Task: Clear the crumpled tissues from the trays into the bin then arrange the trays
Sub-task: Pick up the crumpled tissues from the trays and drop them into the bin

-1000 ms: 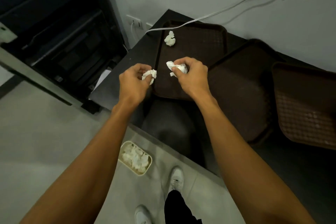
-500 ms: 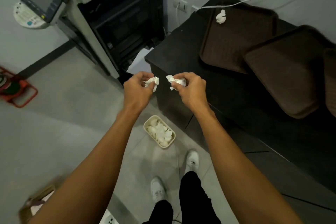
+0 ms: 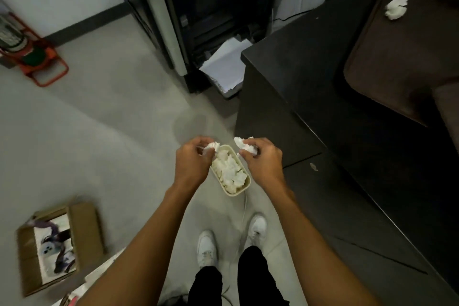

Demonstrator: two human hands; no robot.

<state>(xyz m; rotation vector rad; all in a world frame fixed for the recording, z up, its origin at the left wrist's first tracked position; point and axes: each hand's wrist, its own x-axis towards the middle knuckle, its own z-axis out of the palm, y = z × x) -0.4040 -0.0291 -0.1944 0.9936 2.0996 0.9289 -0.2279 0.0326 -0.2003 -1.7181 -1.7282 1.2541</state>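
My left hand [image 3: 191, 160] fingers [image 3: 198, 142] pinch a crumpled tissue [image 3: 214, 146]; my right hand [image 3: 263, 165] clamps another tissue [image 3: 246, 147], above the half-hidden bin [image 3: 233, 193]. A third tissue [image 3: 396, 6] lies at the far corner of the tray [image 3: 397, 62], which is cut off.

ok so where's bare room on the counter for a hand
Bare: the counter strip between its left edge and the tray, and the tray floor nearer than the lone tissue. Crowded: the bin, heaped with tissues, left hand and right hand flanking it.
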